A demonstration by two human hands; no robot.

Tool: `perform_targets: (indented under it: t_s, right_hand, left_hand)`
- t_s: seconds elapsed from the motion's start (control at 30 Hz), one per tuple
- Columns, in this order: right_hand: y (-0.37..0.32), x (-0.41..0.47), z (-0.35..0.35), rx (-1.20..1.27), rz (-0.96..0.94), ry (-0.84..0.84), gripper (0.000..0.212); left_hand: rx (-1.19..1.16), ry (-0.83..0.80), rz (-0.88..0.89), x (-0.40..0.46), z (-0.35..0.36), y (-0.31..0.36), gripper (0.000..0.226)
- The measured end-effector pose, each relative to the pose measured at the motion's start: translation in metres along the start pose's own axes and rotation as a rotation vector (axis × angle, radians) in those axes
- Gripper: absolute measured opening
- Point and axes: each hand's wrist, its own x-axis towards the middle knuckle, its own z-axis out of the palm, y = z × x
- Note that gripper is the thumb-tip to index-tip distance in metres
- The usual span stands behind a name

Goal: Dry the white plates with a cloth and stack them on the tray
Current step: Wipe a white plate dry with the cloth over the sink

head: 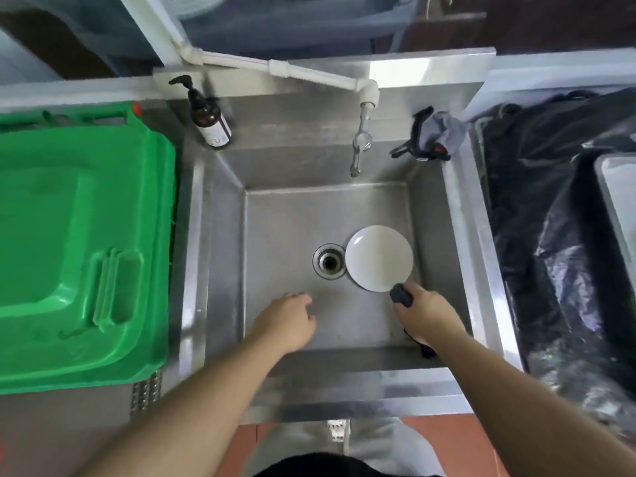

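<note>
Stainless steel sink (220, 235) fills the middle of the view, and one round white plate (378, 258) lies flat on its floor, just right of the round metal drain (329, 261), its rim covering the drain's right edge. The right hand (425, 315) is curled round a dark grey cloth (401, 295), whose bunched end touches the near right rim of the plate; another bit of the cloth shows below the wrist. The left hand (287, 320) reaches into the sink, near and left of the drain, fingers loosely bent and holding nothing. A chrome tap (359, 142) hangs over the far side, with a brown pump bottle (206, 115) on the far left corner. A green plastic bin lid (79, 242) lies to the left, black plastic sheeting (537, 201) to the right.
</note>
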Motion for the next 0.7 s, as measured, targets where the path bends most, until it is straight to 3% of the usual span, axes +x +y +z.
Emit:
perform_targets:
  t_s: [0.1,0.27,0.53,0.7]
  right_hand:
    - [0.014,0.012,0.009,0.015,0.036,-0.006,0.009]
    - [0.036,0.034,0.018,0.045,0.106,-0.019,0.032]
    - [0.069,0.081,0.043,0.137,0.177,-0.008,0.048]
    - [0.085,0.113,0.062,0.185,0.197,0.038,0.054]
  left_hand:
    - [0.036,-0.038,-0.007,0.02,0.013,0.008,0.05]
    - [0.062,-0.074,-0.005,0.053,0.034,0.027,0.051]
    - [0.046,-0.076,0.003,0.119,0.068,0.046,0.051]
    - [-0.016,-0.04,-0.014,0.167,0.093,0.052,0.034]
